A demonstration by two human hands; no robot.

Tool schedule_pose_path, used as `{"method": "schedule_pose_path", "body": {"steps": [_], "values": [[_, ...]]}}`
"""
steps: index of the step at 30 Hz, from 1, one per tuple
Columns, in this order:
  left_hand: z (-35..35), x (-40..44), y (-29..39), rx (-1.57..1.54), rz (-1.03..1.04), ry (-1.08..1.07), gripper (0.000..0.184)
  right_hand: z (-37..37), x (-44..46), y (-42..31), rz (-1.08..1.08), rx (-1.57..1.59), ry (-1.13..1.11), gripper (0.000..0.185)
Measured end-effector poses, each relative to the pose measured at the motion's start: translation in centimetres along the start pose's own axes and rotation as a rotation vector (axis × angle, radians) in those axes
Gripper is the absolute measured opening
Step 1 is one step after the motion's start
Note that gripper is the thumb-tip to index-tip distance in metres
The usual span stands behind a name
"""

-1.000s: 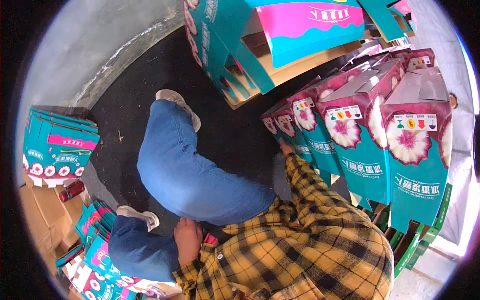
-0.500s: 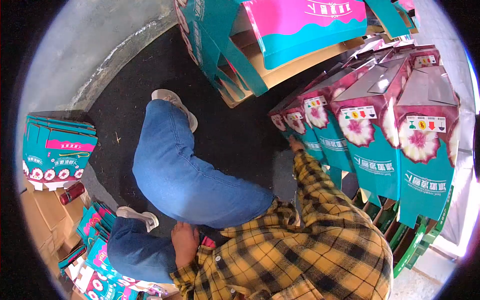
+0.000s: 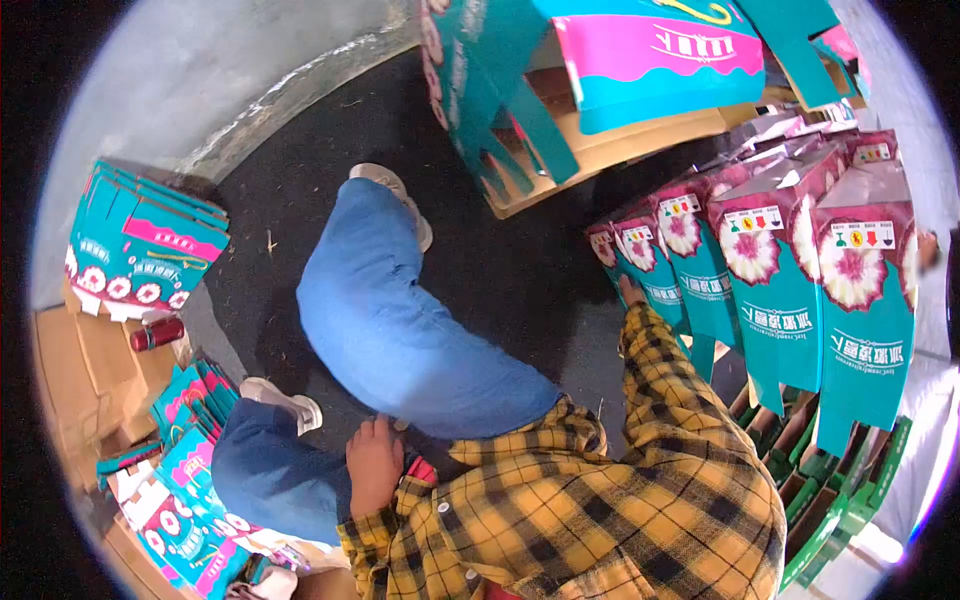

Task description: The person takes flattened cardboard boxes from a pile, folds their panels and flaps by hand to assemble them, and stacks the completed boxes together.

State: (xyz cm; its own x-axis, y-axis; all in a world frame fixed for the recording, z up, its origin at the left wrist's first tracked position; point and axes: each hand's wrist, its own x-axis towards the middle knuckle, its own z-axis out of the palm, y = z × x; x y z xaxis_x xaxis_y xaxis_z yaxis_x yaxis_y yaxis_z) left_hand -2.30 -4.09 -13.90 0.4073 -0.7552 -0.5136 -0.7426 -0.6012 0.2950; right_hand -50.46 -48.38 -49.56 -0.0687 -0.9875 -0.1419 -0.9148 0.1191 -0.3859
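My left hand (image 3: 374, 462) lies with its fingers stretched out over my jeans, holding nothing. At the right, my right hand (image 3: 630, 289) reaches to the near side of a row of teal cartons and touches one carton (image 3: 650, 270); its fingers are partly hidden, so their grip does not show. The cartons stand side by side, printed with purple-and-white round slices. A larger carton in that row (image 3: 862, 335) has its long teal flap hanging down.
A teal-and-pink carton (image 3: 655, 90) stands open-sided at the top. Flat cartons (image 3: 135, 250) are stacked at left beside a dark red cylinder (image 3: 158, 334); more (image 3: 190, 500) lie below. Green crates (image 3: 850, 490) sit at lower right. Another person's hand (image 3: 929, 250) shows at the right edge.
The view has shifted, so the surroundings sit farther right. Another person's hand has come into view beyond the cartons. My hands keep their places on the jeans and at the carton.
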Motion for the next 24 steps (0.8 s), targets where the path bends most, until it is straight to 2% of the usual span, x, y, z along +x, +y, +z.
{"method": "schedule_pose_path", "body": {"steps": [1, 2, 4, 5, 7, 10, 11, 13, 14, 15, 16, 18, 19, 20, 23, 24], "values": [[-0.3, -0.1, 0.1, -0.009, 0.010, 0.020, 0.038, -0.7, -2.3, -3.3, -0.069, -0.002, 0.226, 0.057], [-0.6, -0.2, 0.3, -0.019, 0.021, 0.043, 0.040, -0.6, -1.9, -3.2, -0.089, 0.006, 0.219, 0.057], [-1.3, -0.6, 0.4, -0.058, 0.020, 0.094, 0.042, -0.8, -0.5, -3.2, -0.195, -0.159, -0.495, 0.058], [-1.7, -0.9, 0.4, -0.090, 0.033, 0.136, 0.044, -1.7, -1.8, -6.6, -0.155, -0.193, -0.661, 0.059], [-3.0, -1.8, 0.5, -0.112, 0.012, 0.196, 0.044, -3.4, -4.6, -13.4, -0.129, -0.115, -0.803, 0.062], [-7.1, -4.1, 0.3, 0.014, 0.027, 0.488, 0.049, -7.1, -10.5, -25.2, -0.139, 0.131, -1.024, 0.068], [-8.7, -5.2, -0.1, 0.073, -0.008, 0.573, 0.051, -8.8, -13.3, -29.6, -0.143, 0.266, -1.092, 0.067], [-10.1, -7.4, -1.0, 0.187, -0.233, 0.807, 0.054, -9.3, -16.8, -34.6, -0.184, 0.569, -1.293, 0.068], [-10.1, -8.3, -1.6, 0.123, -0.328, 0.884, 0.059, -15.3, -20.8, -40.9, -0.272, 0.416, -1.203, 0.067], [-9.6, -9.2, -2.3, 0.072, -0.430, 0.966, 0.065, -8.3, -17.9, -34.7, -0.508, 0.396, -1.052, 0.062], [-8.6, -9.7, -2.8, -0.056, -0.483, 0.965, 0.071, -8.0, -16.8, -34.1, -0.572, 0.372, -1.154, 0.062], [-5.8, -10.1, -3.0, -0.280, -0.506, 1.037, 0.080, -8.4, -16.0, -36.0, -0.573, 0.789, -0.716, 0.052], [-4.8, -9.6, -2.0, -0.367, -0.469, 1.106, 0.083, -15.7, -23.1, -43.1, -0.625, 0.863, -0.760, 0.061], [-4.9, -9.7, -1.8, -0.378, -0.459, 1.133, 0.083, -17.8, -24.5, -45.4, -0.760, 0.662, -0.614, 0.061], [-5.0, -9.4, -1.3, -0.430, -0.433, 1.174, 0.081, -19.5, -26.1, -49.4, -1.078, 0.541, -0.392, 0.060], [-4.9, -9.5, -1.3, -0.452, -0.416, 1.164, 0.079, -20.1, -26.2, -50.9, -1.275, 0.453, -0.266, 0.059]]}}
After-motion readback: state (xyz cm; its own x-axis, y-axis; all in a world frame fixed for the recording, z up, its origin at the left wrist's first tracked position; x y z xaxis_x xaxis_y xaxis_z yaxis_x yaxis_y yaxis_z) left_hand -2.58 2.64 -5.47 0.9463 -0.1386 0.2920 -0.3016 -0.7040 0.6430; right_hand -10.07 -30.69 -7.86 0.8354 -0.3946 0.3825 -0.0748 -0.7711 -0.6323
